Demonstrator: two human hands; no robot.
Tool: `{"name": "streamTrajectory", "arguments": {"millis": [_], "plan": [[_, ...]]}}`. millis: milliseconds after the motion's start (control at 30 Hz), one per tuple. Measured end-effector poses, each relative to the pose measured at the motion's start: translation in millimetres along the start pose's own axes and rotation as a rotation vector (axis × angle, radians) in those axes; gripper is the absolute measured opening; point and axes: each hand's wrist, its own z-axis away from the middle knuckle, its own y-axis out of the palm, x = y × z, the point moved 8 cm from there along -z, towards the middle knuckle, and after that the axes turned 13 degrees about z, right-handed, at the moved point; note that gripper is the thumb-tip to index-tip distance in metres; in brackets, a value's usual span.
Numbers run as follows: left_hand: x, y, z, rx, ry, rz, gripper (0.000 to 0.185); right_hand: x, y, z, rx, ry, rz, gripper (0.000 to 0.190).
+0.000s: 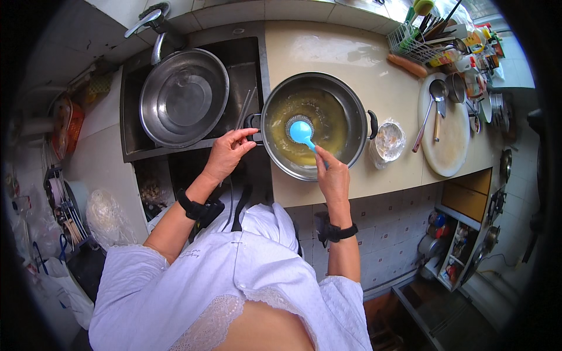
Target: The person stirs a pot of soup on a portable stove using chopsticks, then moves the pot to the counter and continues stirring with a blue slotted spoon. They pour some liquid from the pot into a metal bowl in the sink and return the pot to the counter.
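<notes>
A two-handled steel pot (351, 94) stands on the beige counter, with yellowish liquid (331, 118) in its bottom. My right hand (332, 173) grips the handle of a blue scrubbing brush (301, 132), whose round bristled head is down inside the pot. My left hand (228, 151) is at the pot's left side handle (251, 127), thumb and fingertips closed around it. To the left, a wide metal pan (184, 98) with some clear water in it rests over the dark sink.
Around the pot are the sink rim (265, 57), a faucet (159, 37), a plastic-wrapped bowl (387, 142), and a round cutting board (452, 149) bearing a ladle (428, 118). Farther right stand a wire utensil basket (408, 46), a brown sausage-shaped item (407, 66) and several bottles.
</notes>
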Motion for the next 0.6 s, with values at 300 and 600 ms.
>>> {"name": "streamTrajectory", "arguments": {"millis": [300, 600], "plan": [[4, -6, 1, -0.012, 0.001, -0.021, 0.033, 6, 2, -4, -0.006, 0.037, -0.022, 0.02], [4, -3, 1, 0.001, 0.006, -0.063, 0.034, -10, -5, 3, 0.032, 0.069, 0.064, 0.02]]}}
